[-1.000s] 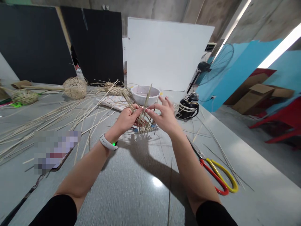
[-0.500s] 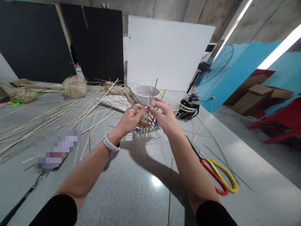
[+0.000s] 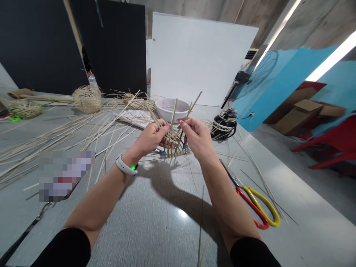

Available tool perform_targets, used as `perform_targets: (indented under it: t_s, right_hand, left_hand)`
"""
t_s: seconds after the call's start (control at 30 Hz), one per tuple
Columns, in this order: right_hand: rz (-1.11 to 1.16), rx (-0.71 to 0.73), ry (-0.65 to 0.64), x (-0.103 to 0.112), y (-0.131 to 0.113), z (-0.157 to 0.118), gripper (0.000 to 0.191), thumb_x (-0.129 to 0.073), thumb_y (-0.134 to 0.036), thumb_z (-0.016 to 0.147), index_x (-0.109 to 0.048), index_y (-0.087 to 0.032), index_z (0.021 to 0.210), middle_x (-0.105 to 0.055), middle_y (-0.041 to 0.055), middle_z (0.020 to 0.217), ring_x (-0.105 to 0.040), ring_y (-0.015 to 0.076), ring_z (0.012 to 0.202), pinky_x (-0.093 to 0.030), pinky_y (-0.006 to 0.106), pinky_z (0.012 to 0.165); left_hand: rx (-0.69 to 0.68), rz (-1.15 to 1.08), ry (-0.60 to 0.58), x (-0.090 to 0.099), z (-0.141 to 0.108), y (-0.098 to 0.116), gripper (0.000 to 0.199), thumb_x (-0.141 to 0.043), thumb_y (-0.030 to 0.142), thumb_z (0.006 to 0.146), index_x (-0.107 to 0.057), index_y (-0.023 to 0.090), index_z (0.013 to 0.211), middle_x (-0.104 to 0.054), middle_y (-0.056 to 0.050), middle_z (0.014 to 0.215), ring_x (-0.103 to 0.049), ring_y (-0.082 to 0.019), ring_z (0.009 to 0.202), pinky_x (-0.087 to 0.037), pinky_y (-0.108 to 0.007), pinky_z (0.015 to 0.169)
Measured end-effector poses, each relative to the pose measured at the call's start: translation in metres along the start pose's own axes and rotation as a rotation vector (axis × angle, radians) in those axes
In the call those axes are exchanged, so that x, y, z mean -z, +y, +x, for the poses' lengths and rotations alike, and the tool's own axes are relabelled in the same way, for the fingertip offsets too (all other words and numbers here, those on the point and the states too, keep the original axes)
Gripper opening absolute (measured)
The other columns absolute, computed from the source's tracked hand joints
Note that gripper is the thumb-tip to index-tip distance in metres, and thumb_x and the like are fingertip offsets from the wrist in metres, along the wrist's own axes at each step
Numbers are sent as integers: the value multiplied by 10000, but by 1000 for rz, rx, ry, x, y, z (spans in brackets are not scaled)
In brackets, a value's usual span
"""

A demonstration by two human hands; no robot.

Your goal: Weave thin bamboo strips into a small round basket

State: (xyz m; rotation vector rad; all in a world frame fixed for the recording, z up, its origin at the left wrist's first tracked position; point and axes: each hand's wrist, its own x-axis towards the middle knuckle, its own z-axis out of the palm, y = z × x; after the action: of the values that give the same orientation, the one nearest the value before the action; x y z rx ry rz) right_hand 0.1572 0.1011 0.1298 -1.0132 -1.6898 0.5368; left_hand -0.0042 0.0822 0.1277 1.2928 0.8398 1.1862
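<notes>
A partly woven basket [image 3: 174,149] of thin bamboo strips stands on the grey table, with loose strip ends sticking up from it. My left hand [image 3: 151,138] is closed at its left side, thumb and fingers pinching strips near the top. On the other side my right hand [image 3: 197,136] pinches upright bamboo strips [image 3: 196,101] that lean to the right. Small blue clips show low on the basket, partly behind my hands. The fingers on the far side are partly hidden by the weave.
Scissors [image 3: 257,205] with red and yellow handles lie right of my right forearm. A black jug [image 3: 224,125] and a white basin [image 3: 172,108] stand behind. Loose bamboo strips [image 3: 69,139] spread over the left side, near a finished woven ball [image 3: 87,99].
My hands have moved apart, the right one going right with its strips, which now tilt more to the right. The left hand has shifted slightly left.
</notes>
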Motion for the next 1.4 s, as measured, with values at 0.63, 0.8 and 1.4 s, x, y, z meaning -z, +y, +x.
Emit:
perform_targets:
  t_s: [0.63, 0.8, 1.4]
  right_hand:
    - [-251, 156, 152, 1, -2, -3, 381, -586, -399, 867, -534, -237, 1208, -351, 165, 1547, -284, 323, 1456, -279, 573, 1124]
    - [-324, 181, 69, 3, -12, -7, 201, -579, -420, 897, -621, -231, 844, -544, 133, 1394, -339, 323, 1434, -203, 576, 1167]
    - [-256, 168, 136, 2, -18, -11, 216, -575, -311, 875, -502, -236, 686, -544, 112, 1428, -386, 300, 1412, -296, 538, 1130]
  left_hand:
    - [13, 78, -75, 6, 2, -2, 260, -649, 359, 881, -454, 191, 839, -710, -20, 634, -710, -184, 546, -574, -261, 516]
    - [-16, 7, -91, 0, 1, -6, 255, -664, 367, 861, -485, 186, 840, -697, 3, 654, -715, -175, 583, -604, -289, 583]
    - [-23, -34, -106, 3, -1, 1, 255, -683, 327, 853, -480, 172, 849, -647, 15, 666, -688, -146, 595, -623, -326, 617]
